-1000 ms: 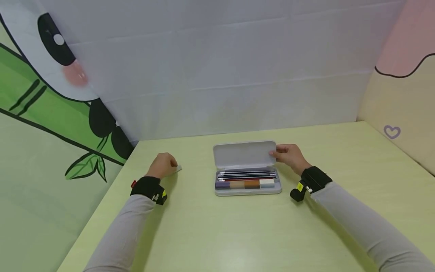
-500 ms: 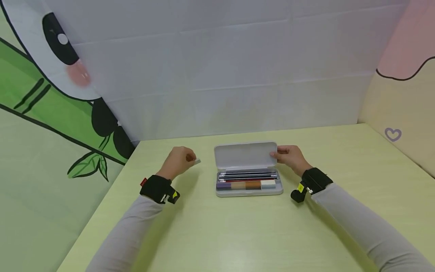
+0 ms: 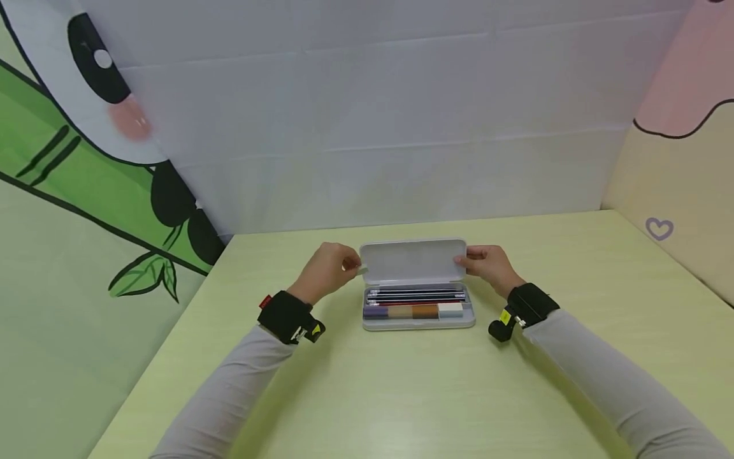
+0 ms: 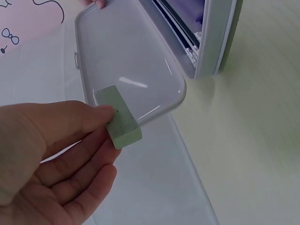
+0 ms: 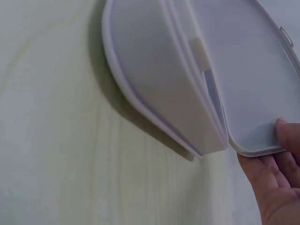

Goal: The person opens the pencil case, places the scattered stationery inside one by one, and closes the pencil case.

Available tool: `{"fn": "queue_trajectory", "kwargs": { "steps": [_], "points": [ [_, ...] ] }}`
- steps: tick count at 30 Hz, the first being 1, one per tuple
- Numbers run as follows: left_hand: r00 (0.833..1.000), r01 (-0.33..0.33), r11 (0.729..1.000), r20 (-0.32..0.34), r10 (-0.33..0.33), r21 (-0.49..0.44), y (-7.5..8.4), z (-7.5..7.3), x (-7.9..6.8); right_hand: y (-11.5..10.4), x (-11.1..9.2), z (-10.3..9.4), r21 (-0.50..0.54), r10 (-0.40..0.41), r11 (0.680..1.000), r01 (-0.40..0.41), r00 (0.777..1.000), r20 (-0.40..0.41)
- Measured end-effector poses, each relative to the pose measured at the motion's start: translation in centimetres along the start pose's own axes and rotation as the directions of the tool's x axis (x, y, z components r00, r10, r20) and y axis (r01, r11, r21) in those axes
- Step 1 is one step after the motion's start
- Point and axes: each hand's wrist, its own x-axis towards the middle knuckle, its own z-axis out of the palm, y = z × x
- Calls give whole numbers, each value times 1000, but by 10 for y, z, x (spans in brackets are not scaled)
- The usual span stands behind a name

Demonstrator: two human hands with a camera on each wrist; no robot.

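My left hand (image 3: 328, 271) pinches a small pale green eraser (image 4: 121, 119) between thumb and fingers, just at the left edge of the raised lid. The grey-white pencil case (image 3: 418, 324) lies open on the table, its lid (image 3: 413, 261) tilted up at the back. With the thumb on the inner face and fingers behind, my right hand (image 3: 490, 266) grips the lid's right edge. Inside the case lie several dark pencils (image 3: 417, 296) with a red one among them. In front of these sits a row of purple, beige and brown pieces, with a white block (image 3: 450, 310) at its right end.
The pale yellow-green table (image 3: 401, 395) runs back to a white cloth wall (image 3: 367, 127). Walls with cartoon drawings stand on the left and right. Each wrist wears a black strap (image 3: 533, 304) with a small camera.
My left hand has moved right with the eraser, from the left part of the table up to the lid's left edge. My right hand stays on the lid.
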Motion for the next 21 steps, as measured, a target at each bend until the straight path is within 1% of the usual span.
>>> {"fn": "queue_trajectory", "kwargs": {
  "steps": [7,11,15,21],
  "points": [
    [998,-61,998,13,61,-8,12,9,4,1,0,-1,1,-14,1000,14,1000,1],
    [997,-70,997,29,71,-18,22,14,6,2,1,-2,-5,-15,1000,15,1000,4],
    [995,-83,996,51,85,-36,32,23,8,2,2,-2,-8,-10,1000,10,1000,-1],
    [990,-110,993,84,114,-45,46,34,11,2,3,-1,10,2,1000,-2,1000,-2]
  ]
}}
